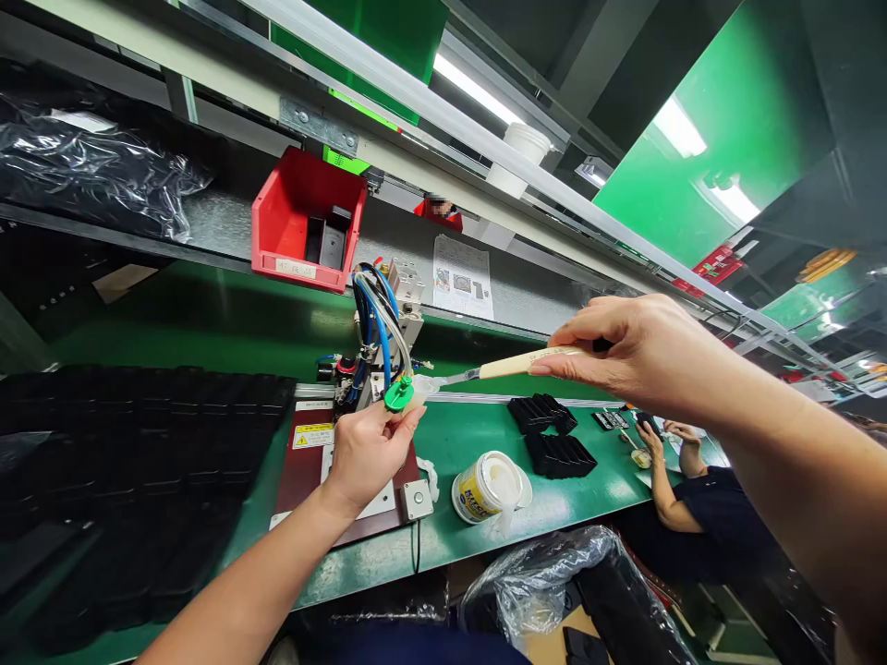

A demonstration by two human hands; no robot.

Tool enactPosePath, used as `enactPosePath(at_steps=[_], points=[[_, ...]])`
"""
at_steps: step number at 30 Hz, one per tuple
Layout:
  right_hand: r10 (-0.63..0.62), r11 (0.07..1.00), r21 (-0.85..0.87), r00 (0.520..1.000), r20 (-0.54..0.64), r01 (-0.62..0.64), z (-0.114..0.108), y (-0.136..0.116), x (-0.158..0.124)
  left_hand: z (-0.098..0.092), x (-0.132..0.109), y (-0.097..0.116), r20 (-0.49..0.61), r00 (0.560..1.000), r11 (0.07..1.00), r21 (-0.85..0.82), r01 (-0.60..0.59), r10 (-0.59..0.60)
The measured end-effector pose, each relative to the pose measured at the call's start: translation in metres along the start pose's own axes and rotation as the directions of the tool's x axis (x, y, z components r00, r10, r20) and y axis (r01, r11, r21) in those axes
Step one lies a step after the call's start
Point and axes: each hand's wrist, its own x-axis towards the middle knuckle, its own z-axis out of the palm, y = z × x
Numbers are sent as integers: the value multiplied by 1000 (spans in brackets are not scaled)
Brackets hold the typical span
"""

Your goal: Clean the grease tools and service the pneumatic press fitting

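My right hand [630, 346] grips the cream-coloured handle of a spatula [513, 363], its blade pointing left. Whitish, translucent stuff sits at the blade's tip, right at the mouth of a small whitish tube-like piece [419, 392]. That piece has a round green cap [398, 394] at its side, and my left hand [370, 453] is closed around it; the fingers hide much of it. Below and to the right, an open tub [475, 494] with a yellow label holds white paste, some of it smeared down the outside.
Behind my left hand stands a bench machine [305, 471] with blue hoses [383, 337] and a button box [418, 499]. Black trays [561, 453] lie beyond the tub. Black parts [139, 462] fill the left. A red bin [305, 222] sits on the shelf. A co-worker's hands [651, 439] are at right.
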Motion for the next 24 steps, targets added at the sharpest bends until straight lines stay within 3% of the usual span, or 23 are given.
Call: enactPosePath(at_steps=[5,11,24], points=[[-80,996,-46,996,-38,78,-1,-1,2,-1,1,1,7,1000,1000,-20,-2,2],[-152,978,-140,988,40,157,-5,-13,19,0,1,0,-6,1000,1000,-5,-7,7],[-182,937,-266,967,178,225,-14,-27,64,0,0,1,-7,1000,1000,-26,7,-8]])
